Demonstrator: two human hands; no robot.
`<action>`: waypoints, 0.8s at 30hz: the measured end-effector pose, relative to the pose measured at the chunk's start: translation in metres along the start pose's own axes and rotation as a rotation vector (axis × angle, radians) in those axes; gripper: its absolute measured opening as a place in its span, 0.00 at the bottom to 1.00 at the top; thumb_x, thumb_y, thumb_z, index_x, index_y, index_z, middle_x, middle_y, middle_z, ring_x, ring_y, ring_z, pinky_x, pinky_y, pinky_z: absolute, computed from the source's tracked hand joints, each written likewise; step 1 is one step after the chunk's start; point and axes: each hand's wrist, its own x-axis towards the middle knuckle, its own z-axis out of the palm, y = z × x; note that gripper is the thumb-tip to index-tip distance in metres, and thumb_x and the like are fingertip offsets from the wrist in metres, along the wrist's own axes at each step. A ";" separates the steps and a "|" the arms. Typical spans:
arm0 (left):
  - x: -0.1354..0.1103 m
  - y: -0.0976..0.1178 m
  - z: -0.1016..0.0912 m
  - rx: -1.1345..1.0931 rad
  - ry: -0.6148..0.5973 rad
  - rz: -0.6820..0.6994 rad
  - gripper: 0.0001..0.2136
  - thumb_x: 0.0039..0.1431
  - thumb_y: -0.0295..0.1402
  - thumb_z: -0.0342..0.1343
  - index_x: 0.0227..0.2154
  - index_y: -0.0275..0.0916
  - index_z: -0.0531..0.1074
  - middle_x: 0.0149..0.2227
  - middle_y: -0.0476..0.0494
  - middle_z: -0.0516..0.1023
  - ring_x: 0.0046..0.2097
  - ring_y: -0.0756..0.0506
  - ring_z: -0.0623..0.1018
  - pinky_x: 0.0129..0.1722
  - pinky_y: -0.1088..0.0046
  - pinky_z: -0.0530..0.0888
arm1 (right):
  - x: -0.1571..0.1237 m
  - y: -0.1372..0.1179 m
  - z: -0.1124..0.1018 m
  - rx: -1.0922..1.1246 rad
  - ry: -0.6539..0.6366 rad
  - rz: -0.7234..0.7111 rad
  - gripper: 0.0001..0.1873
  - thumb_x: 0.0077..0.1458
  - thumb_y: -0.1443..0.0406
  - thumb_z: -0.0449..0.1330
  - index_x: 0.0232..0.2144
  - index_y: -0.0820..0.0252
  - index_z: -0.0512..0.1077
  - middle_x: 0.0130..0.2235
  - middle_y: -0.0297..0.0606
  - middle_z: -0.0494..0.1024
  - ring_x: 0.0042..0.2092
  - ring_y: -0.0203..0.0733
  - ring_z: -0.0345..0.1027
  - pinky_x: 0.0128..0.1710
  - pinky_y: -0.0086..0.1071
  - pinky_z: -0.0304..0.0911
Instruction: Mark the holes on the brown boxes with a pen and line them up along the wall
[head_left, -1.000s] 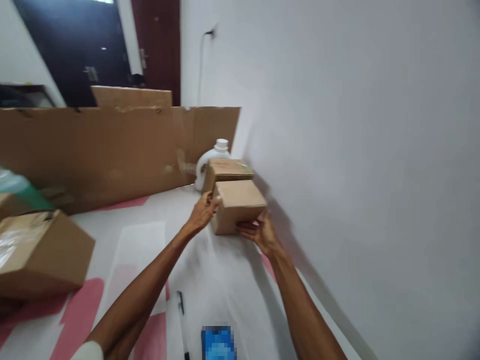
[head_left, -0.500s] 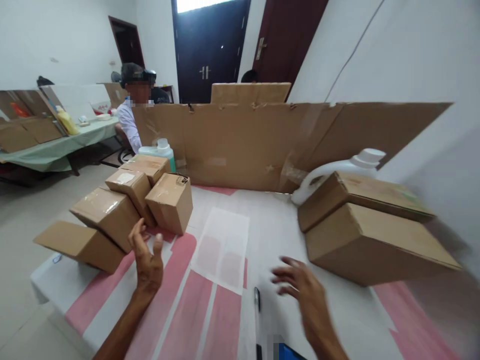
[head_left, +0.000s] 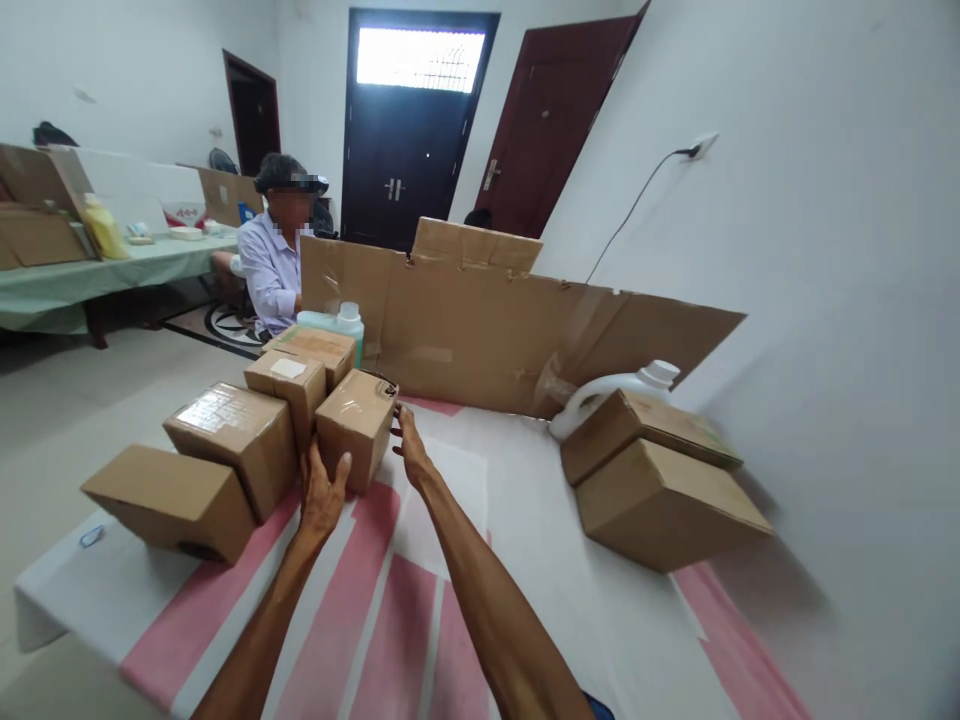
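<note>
A small cardboard box [head_left: 355,428] with tape and a dark mark on its top stands upright on the table between my two hands. My left hand [head_left: 322,500] is at its near left side, thumb raised, fingers stretched along the gap to the neighbouring boxes. At the right side of the same box is my right hand [head_left: 409,446], its fingers extended and their tips beside the cardboard. I cannot tell whether either hand presses on it. A white sheet [head_left: 450,490] lies flat on the pink-and-white tablecloth [head_left: 375,600], partly behind my right forearm.
To the left stand more cardboard boxes [head_left: 232,435] and a bottle of green liquid [head_left: 349,322]. Two boxes [head_left: 660,500] and a white jug [head_left: 600,392] are at the right. A cardboard screen [head_left: 465,330] closes the far edge. A person [head_left: 274,260] sits beyond it.
My right hand has crossed leftward from the open tabletop to the small box. The left hand has moved forward and right to the box's other side. The view has shifted.
</note>
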 end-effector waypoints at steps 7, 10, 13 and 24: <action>-0.084 0.034 -0.052 0.072 -0.136 0.119 0.27 0.66 0.55 0.55 0.56 0.40 0.76 0.51 0.34 0.78 0.54 0.34 0.79 0.62 0.48 0.75 | -0.106 0.013 -0.057 -0.022 -0.033 -0.047 0.44 0.59 0.31 0.58 0.65 0.49 0.70 0.70 0.45 0.71 0.69 0.58 0.63 0.68 0.53 0.59; -0.124 0.058 -0.080 0.045 -0.256 0.116 0.25 0.65 0.54 0.61 0.56 0.42 0.77 0.46 0.39 0.81 0.46 0.38 0.81 0.52 0.57 0.80 | -0.158 0.009 -0.070 -0.047 -0.068 -0.087 0.38 0.65 0.34 0.55 0.62 0.51 0.74 0.64 0.44 0.77 0.63 0.57 0.69 0.64 0.52 0.63; -0.139 0.079 -0.097 -0.091 -0.303 0.005 0.35 0.64 0.53 0.65 0.68 0.42 0.67 0.48 0.40 0.82 0.47 0.41 0.83 0.46 0.65 0.80 | -0.200 0.004 -0.075 -0.092 -0.053 -0.114 0.36 0.67 0.37 0.56 0.61 0.53 0.76 0.63 0.44 0.77 0.62 0.55 0.70 0.64 0.49 0.63; -0.124 0.032 -0.107 -0.402 -0.443 -0.496 0.34 0.53 0.47 0.71 0.62 0.44 0.72 0.45 0.45 0.83 0.39 0.47 0.84 0.31 0.78 0.78 | -0.279 0.051 -0.069 0.242 -0.032 0.089 0.40 0.63 0.32 0.58 0.55 0.56 0.82 0.58 0.46 0.82 0.62 0.58 0.72 0.65 0.53 0.64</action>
